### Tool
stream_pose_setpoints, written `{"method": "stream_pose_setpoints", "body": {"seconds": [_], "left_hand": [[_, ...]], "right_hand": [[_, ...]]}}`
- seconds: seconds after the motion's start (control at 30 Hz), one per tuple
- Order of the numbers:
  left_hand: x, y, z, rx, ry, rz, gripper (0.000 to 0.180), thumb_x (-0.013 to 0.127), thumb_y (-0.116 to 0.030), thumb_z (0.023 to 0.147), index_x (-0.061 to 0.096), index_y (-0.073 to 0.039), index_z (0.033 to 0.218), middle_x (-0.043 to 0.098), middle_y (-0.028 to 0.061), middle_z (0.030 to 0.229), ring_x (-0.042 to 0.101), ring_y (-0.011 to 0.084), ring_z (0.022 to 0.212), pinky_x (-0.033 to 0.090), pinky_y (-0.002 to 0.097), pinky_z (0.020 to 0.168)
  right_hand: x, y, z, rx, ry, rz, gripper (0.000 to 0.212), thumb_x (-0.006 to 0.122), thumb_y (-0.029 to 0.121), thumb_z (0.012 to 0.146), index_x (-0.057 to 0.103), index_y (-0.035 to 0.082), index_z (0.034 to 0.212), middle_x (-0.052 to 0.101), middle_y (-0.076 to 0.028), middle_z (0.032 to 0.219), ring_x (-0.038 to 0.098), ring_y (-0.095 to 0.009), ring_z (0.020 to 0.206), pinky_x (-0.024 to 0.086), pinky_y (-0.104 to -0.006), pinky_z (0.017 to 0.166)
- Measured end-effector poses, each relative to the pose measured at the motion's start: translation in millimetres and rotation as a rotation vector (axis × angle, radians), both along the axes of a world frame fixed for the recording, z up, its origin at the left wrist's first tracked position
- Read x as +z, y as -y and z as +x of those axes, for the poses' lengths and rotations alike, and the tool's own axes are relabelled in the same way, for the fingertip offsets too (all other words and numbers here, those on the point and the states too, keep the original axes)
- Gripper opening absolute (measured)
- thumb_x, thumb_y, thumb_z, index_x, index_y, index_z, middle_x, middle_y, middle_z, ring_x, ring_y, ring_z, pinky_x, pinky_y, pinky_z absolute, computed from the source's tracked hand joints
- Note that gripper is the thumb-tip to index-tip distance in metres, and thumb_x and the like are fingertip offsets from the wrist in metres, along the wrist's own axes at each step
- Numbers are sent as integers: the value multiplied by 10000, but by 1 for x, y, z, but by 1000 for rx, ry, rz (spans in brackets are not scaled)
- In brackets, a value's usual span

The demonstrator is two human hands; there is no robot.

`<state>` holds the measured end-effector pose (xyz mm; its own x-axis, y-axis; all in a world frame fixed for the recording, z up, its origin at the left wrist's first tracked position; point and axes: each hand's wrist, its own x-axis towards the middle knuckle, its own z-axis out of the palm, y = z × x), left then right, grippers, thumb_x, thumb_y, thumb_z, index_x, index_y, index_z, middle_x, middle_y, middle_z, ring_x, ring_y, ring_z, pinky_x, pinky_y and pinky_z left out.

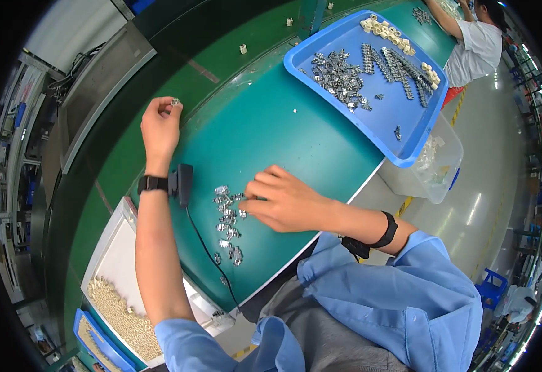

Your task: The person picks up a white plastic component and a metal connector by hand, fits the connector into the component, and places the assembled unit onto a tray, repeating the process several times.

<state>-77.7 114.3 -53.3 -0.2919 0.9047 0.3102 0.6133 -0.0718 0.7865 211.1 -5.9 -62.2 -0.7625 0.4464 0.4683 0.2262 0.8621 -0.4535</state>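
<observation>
My left hand (161, 133) is raised over the far left of the green table (255, 146). Between its thumb and fingertips it pinches a small whitish part with a metallic glint (175, 101). Lower and to the right, my right hand (286, 199) reaches in low over the table with its fingers curled together. Its fingertips are at the edge of a loose group of small silvery metal clips (227, 217). The fingertips partly hide what they touch, and I cannot make out what is between them.
A blue tray (401, 152) at the far right holds metal clips, clip strips and cream rings. A white box (111, 248) of small cream parts stands at lower left. A cable (204, 243) crosses the table. A clear bin (448, 164) and a person (479, 49) are at right.
</observation>
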Motion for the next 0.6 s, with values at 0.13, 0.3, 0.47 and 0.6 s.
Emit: {"method": "stream_pose_setpoints", "body": {"seconds": [0.13, 0.3, 0.47, 0.6], "left_hand": [[-16, -38, 15, 54, -129, -129, 237, 757, -157, 903, 714, 15, 1061, 665, 18, 854, 564, 94, 747, 488, 246, 732], [-19, -36, 8, 43, -153, -140, 350, 759, -215, 876, 697, 7, 1139, 695, 69, 886, 632, 183, 802, 529, 334, 755], [35, 37, 5, 21, -145, 95, 484, 766, -261, 872, 643, 2, 1260, 707, 92, 987, 642, 189, 886, 531, 332, 819], [119, 173, -25, 28, -139, 27, 305, 723, -188, 906, 697, 9, 1136, 727, 97, 949, 666, 194, 883, 531, 327, 831]], "right_hand": [[-5, -8, 9, -9, -56, -19, 118, 734, 122, 861, 655, 94, 945, 572, -31, 904, 571, -217, 875, 433, -373, 832], [-5, -13, 1, -9, -144, -122, 119, 739, 97, 866, 651, 83, 945, 644, -49, 955, 628, -236, 897, 468, -386, 842], [0, 5, -7, 2, -200, -174, 128, 731, 55, 859, 669, 47, 971, 668, -93, 893, 650, -281, 864, 494, -403, 802], [14, 36, -7, -65, -142, -211, 167, 735, -30, 831, 686, 13, 984, 664, -100, 866, 645, -265, 815, 497, -362, 745]]}}
